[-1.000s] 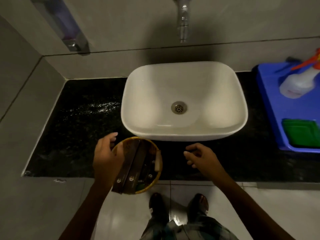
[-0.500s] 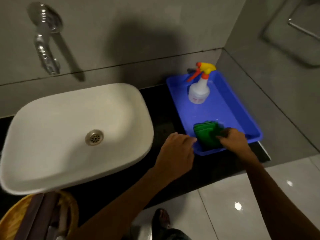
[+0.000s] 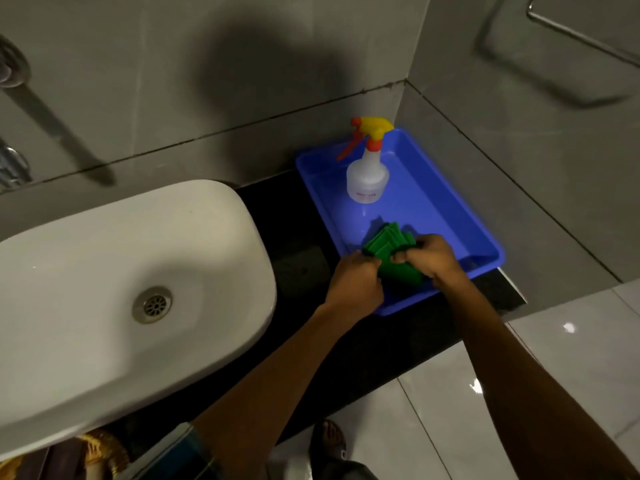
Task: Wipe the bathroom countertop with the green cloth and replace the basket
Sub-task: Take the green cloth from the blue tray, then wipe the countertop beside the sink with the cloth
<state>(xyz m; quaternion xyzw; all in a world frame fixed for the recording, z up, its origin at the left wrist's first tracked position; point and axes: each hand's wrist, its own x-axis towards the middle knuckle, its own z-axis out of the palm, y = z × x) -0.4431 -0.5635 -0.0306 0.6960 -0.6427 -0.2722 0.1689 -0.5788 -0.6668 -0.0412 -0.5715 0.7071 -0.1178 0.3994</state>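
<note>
A folded green cloth (image 3: 387, 244) lies at the near end of a blue tray (image 3: 446, 216) on the black countertop (image 3: 294, 237). My left hand (image 3: 356, 282) grips its left edge and my right hand (image 3: 431, 258) grips its right side, both fists closed on the fabric. The cloth's near part is hidden between my hands. A woven yellow basket (image 3: 100, 448) with dark items in it peeks out at the bottom left, below the basin's front edge.
A white basin (image 3: 104, 289) fills the left of the counter, with a chrome tap (image 3: 10, 168) on the wall behind. A white spray bottle (image 3: 367, 174) with a yellow and orange trigger stands at the tray's far end. Grey tiled walls close the corner.
My left hand let go of the basket and came across to the tray. Both hands have closed on the green cloth. My view swung right from the basin to the tray.
</note>
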